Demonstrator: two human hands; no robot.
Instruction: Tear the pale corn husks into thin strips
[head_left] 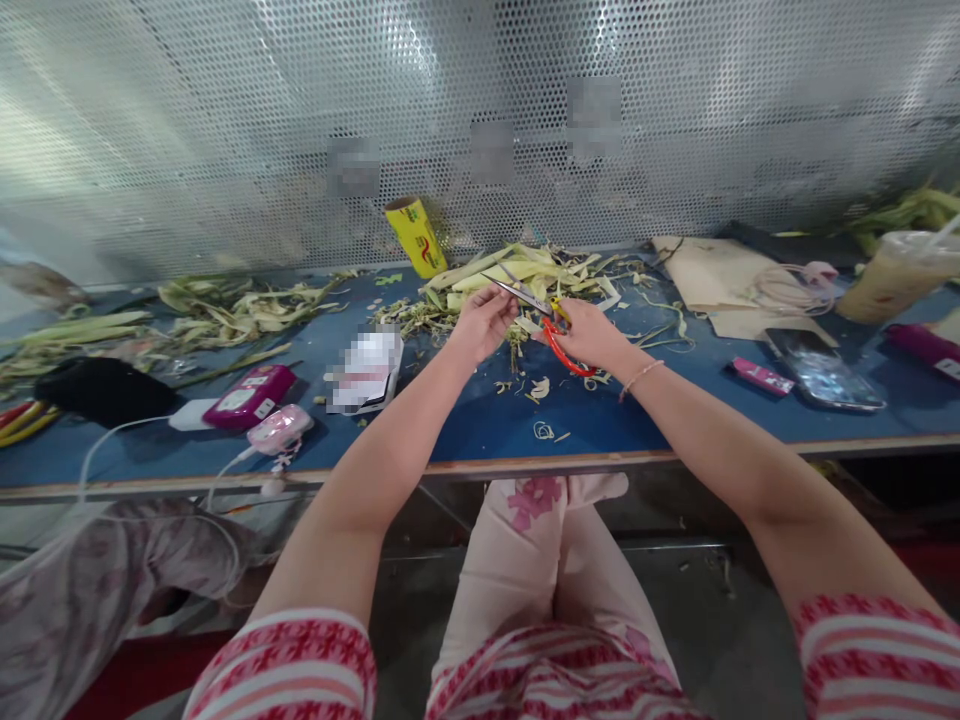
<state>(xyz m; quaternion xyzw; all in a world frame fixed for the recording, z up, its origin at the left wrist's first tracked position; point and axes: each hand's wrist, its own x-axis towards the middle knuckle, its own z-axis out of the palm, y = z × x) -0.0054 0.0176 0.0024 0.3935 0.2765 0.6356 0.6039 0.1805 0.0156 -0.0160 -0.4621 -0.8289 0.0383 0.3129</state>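
- Right hand clamped red-and-yellow-handled scissors, blades toward ten o'clock.
- Left hand, at its nine o'clock, had fingers bunched together; contents unclear.

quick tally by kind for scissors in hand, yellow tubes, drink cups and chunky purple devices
Scissors in hand: 1
Yellow tube: 1
Drink cup: 1
Chunky purple devices: 2
Total: 5
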